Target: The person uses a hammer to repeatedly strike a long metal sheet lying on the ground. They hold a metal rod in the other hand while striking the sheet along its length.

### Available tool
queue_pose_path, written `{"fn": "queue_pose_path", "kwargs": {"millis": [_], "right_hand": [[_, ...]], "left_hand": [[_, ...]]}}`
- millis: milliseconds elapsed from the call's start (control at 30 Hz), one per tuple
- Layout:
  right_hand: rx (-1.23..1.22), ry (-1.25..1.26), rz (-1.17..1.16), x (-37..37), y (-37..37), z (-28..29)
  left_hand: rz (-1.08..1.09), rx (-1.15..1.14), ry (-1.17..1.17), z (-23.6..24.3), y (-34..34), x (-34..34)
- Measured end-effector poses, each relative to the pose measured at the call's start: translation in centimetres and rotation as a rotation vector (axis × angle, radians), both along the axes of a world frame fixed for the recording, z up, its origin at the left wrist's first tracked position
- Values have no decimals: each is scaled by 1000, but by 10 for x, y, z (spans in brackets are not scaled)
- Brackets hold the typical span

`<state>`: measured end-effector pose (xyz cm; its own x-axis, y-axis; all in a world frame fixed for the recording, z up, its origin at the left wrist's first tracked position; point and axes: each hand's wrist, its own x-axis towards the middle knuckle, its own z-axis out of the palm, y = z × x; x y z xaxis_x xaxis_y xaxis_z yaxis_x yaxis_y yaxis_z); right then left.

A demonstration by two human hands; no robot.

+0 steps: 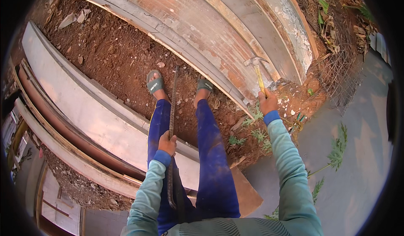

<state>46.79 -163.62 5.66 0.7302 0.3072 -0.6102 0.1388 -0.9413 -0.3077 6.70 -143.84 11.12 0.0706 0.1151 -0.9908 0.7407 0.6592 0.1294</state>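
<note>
My left hand (167,144) is closed around a long ribbed steel pry bar (173,103). The bar stands nearly upright in front of my left leg, its lower end curving near my thigh and its small top end over the soil between my feet. In my right hand (268,101) is a claw hammer (261,80), gripped low on its yellow handle. The hammer's metal head is up and away from me, seen over the end of a brick-faced strip (210,46). Whether the head touches that strip I cannot tell.
I stand in sandals on reddish soil (113,63) between long concrete-and-brick strips and pale boards (97,97) at left. Broken chips (294,29) lie on the far right strip. Wire mesh (343,78), a grey slab (336,164) and leafy plants (338,147) are at right.
</note>
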Motion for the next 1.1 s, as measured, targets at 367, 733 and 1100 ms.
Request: {"fn": "queue_pose_path", "kwargs": {"millis": [367, 733, 1100], "right_hand": [[64, -158, 137, -28, 17, 16], [-121, -129, 291, -19, 9, 5], [-311, 186, 571, 11, 54, 20]], "left_hand": [[-29, -11, 18, -2, -4, -3], [-16, -27, 37, 0, -1, 1], [9, -23, 16, 1, -5, 0]]}}
